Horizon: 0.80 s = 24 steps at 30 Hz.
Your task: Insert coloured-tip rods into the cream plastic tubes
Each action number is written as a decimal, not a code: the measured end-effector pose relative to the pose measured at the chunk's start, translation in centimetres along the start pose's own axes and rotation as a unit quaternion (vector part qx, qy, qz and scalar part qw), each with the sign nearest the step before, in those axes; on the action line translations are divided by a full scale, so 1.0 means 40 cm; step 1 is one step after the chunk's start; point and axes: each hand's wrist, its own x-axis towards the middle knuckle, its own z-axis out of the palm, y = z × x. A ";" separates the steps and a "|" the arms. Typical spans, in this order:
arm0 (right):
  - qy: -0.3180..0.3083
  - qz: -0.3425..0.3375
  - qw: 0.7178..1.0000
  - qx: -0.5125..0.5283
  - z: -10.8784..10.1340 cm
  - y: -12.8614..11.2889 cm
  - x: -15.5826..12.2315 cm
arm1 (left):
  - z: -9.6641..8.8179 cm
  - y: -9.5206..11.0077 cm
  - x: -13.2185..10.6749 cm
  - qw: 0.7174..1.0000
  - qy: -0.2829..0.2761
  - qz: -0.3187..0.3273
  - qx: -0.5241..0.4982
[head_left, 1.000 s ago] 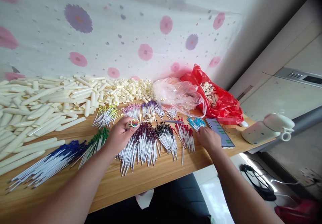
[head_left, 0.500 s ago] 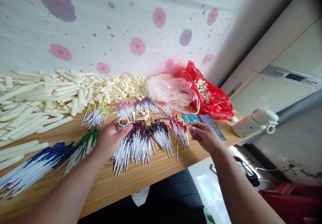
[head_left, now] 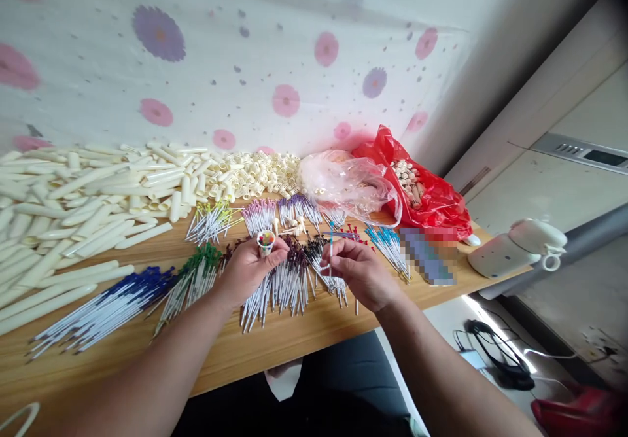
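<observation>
My left hand (head_left: 248,268) is closed around a white pen barrel (head_left: 265,250), whose round open end faces up with several coloured tips showing inside. Its lower part is hidden by the fingers. To the right, my right hand (head_left: 362,272) pinches a blue-topped pen refill (head_left: 331,244), held upright and apart from the barrel. Under and around both hands lie bunches of white refills sorted by top colour: dark purple refills (head_left: 275,290), black refills (head_left: 316,254), green refills (head_left: 193,280) and blue-topped refills (head_left: 390,250).
White tubes (head_left: 98,201) and short clip pieces (head_left: 250,174) are heaped along the back left. A clear plastic bag (head_left: 348,188) and a red bag (head_left: 441,205) stand behind. At the right end are a blurred phone (head_left: 426,257) and a white bottle (head_left: 507,250).
My right hand has moved left from beside the light-blue refills toward my left hand, bringing a blue-topped refill upright. The view has shifted slightly left.
</observation>
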 end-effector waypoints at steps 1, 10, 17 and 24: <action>-0.013 -0.012 1.000 0.000 0.024 0.003 0.017 | -0.001 0.002 -0.002 1.000 0.000 0.001 -0.014; -0.096 -0.047 0.994 0.015 0.157 0.021 0.124 | -0.018 0.007 -0.010 0.984 0.013 -0.020 -0.174; -0.158 -0.108 0.981 -0.006 0.163 0.030 0.142 | -0.011 0.035 -0.012 0.964 0.027 -0.030 -0.263; -0.147 -0.222 0.951 -0.156 0.142 0.001 0.135 | -0.012 0.048 -0.017 0.945 -0.014 -0.055 -0.322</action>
